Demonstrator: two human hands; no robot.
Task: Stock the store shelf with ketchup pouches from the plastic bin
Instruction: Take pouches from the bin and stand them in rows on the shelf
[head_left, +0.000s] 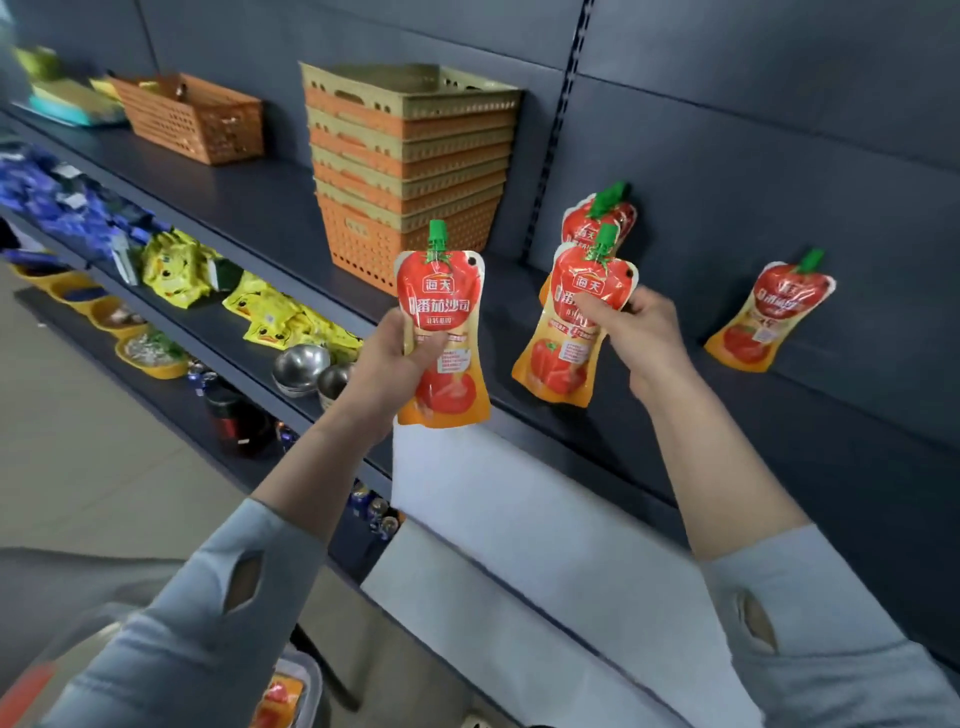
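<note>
The left hand (384, 358) grips the first pouch (441, 312) round its middle, near the shelf (260, 208) edge. The right hand (641, 338) pinches a second pouch (563, 353) over the shelf, just before a third pouch (587, 228). A fourth pouch (769, 317) leans far right. They look soft, light and slippery, so I would hold the upper body. Each is red-orange with a green cap.

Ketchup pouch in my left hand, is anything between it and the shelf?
Nothing visible does. The left pouch, gripped by the left hand, hangs before bare shelf, between the basket stack and the right pouch that the right hand holds.
</note>
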